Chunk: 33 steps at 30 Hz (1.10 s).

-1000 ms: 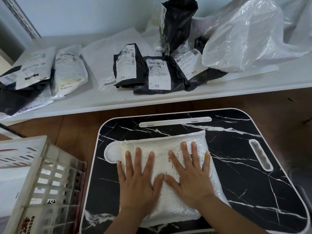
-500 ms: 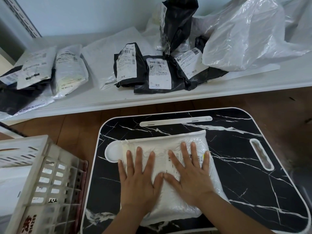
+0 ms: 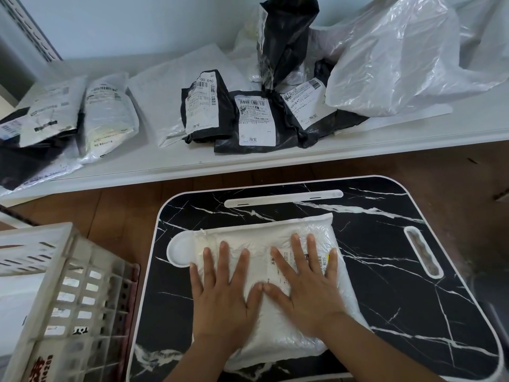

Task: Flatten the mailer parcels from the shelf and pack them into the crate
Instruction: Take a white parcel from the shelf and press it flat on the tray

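A white mailer parcel (image 3: 259, 238) lies flat on a black marble-patterned lap table (image 3: 385, 285). My left hand (image 3: 223, 296) and my right hand (image 3: 305, 285) press down on it side by side, fingers straight and spread, thumbs touching. A white slatted crate (image 3: 49, 293) stands at the lower left, beside the table. On the white shelf (image 3: 248, 161) behind lie several black mailers (image 3: 256, 117) with white labels in the middle, and white and silver mailers (image 3: 107, 117) at the left.
A large crumpled clear plastic bag (image 3: 399, 56) fills the shelf's right end, with a tall black bag (image 3: 286, 37) standing beside it. Brown wooden floor (image 3: 115, 210) shows between shelf, crate and table. A wall rail runs up at the far left.
Both hands stay pressed on the white parcel in nearly the same spot; the view has shifted only slightly.
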Each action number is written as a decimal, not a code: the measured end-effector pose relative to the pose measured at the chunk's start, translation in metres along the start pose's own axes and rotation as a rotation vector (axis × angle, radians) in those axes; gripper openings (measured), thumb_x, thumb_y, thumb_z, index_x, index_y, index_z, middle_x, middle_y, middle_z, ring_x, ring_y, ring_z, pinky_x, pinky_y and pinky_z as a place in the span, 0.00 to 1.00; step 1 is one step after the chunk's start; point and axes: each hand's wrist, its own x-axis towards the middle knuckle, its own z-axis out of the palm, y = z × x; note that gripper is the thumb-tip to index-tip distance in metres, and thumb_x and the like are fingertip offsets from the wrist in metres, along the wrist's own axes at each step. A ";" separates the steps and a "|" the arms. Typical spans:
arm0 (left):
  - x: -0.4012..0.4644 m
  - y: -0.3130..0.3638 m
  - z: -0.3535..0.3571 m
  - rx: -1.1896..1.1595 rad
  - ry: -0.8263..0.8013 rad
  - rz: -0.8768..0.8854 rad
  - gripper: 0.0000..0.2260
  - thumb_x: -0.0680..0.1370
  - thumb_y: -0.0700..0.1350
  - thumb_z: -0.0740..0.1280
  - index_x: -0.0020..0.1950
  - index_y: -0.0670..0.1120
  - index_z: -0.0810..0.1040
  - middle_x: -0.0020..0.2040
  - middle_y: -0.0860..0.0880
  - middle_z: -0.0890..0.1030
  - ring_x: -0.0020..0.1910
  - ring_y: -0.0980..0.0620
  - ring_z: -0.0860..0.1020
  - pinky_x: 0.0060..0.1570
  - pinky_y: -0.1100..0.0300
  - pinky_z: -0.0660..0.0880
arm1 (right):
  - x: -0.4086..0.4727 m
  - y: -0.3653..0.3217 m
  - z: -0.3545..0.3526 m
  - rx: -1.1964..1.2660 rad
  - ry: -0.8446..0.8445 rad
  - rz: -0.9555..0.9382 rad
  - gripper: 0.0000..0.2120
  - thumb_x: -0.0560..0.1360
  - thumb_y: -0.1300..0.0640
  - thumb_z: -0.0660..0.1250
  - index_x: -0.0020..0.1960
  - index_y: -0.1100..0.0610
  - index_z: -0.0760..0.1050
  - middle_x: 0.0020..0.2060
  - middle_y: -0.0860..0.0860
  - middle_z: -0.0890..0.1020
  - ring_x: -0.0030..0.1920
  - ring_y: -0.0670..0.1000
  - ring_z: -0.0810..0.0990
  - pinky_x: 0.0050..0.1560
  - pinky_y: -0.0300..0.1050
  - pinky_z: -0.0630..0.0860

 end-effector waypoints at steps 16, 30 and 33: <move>0.001 0.000 0.000 -0.020 -0.022 0.001 0.30 0.79 0.67 0.45 0.78 0.55 0.57 0.79 0.45 0.53 0.77 0.39 0.50 0.71 0.38 0.48 | 0.001 0.000 -0.003 -0.012 -0.087 0.009 0.35 0.69 0.24 0.30 0.72 0.34 0.27 0.70 0.48 0.22 0.68 0.54 0.17 0.67 0.70 0.28; 0.001 0.001 -0.001 -0.024 -0.027 -0.020 0.30 0.79 0.67 0.44 0.77 0.56 0.58 0.79 0.46 0.53 0.78 0.41 0.48 0.71 0.39 0.48 | 0.001 -0.001 -0.002 -0.015 -0.080 0.020 0.34 0.69 0.24 0.29 0.72 0.34 0.29 0.71 0.47 0.22 0.68 0.53 0.17 0.68 0.69 0.28; 0.001 0.001 0.000 -0.024 -0.026 -0.018 0.30 0.79 0.67 0.44 0.77 0.55 0.59 0.79 0.46 0.54 0.78 0.41 0.49 0.71 0.39 0.49 | 0.001 -0.001 -0.001 -0.001 -0.087 0.021 0.34 0.69 0.24 0.29 0.71 0.33 0.28 0.70 0.47 0.22 0.67 0.53 0.17 0.68 0.69 0.28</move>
